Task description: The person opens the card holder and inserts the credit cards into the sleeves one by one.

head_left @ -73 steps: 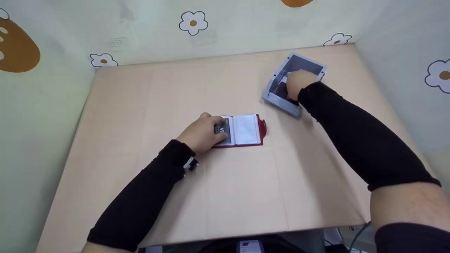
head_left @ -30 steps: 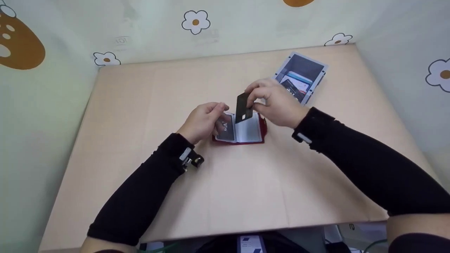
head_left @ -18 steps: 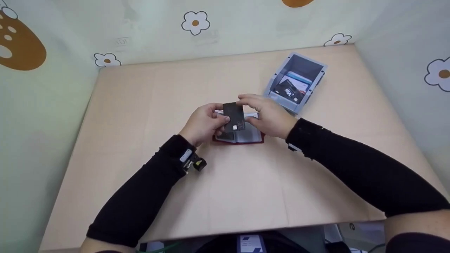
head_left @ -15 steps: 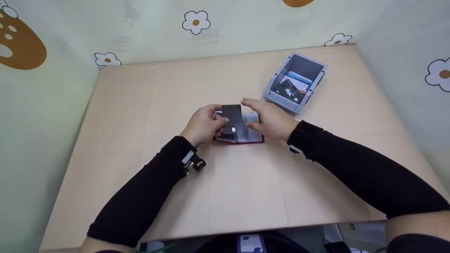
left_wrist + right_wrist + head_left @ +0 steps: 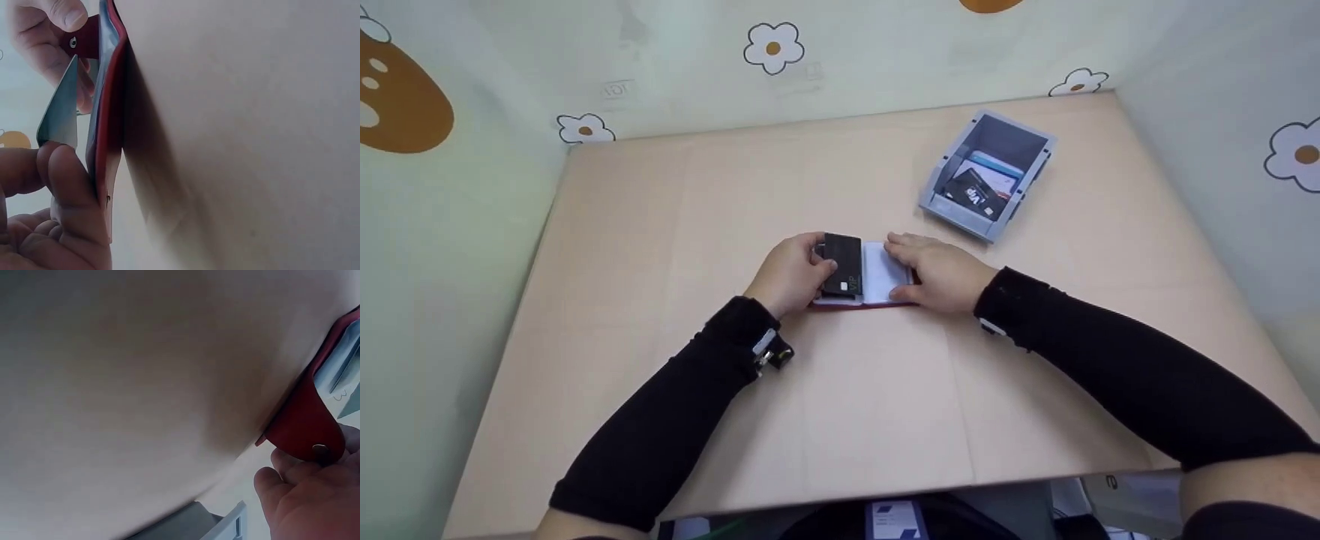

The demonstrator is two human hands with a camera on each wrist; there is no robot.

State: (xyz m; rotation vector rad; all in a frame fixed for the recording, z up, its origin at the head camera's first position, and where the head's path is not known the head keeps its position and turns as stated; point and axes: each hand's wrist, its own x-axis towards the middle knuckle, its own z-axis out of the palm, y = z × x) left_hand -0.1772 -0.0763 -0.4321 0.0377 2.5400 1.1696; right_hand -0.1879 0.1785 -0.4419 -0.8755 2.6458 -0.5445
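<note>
On a pale beige tabletop (image 5: pixel 697 202), a gray plastic bin (image 5: pixel 960 219) of flat cards (image 5: pixel 975 196) stands beyond the work. The right hand (image 5: pixel 945 274), fingers extended, has come down on the right page (image 5: pixel 880 276) of an open red-covered card holder (image 5: pixel 309 419); the left hand (image 5: pixel 786 276) pinches a thin black VIP card (image 5: pixel 844 262), now lowered over the left page (image 5: pixel 844 301) but apparently not yet slotted in.

Reaches forward with both arms, angling left forearm (image 5: pixel 660 420) and right forearm (image 5: pixel 1117 360) inward. Pinches with left hand (image 5: pixel 787 277), setting left thumb (image 5: pixel 826 268) opposite curled left fingers (image 5: pixel 70 174). Lays right hand (image 5: pixel 952 276) with back upward, stretching right fingers (image 5: pixel 911 247) toward left hand and spreading right thumb (image 5: pixel 906 292) apart below. Holds both hands near each other.
</note>
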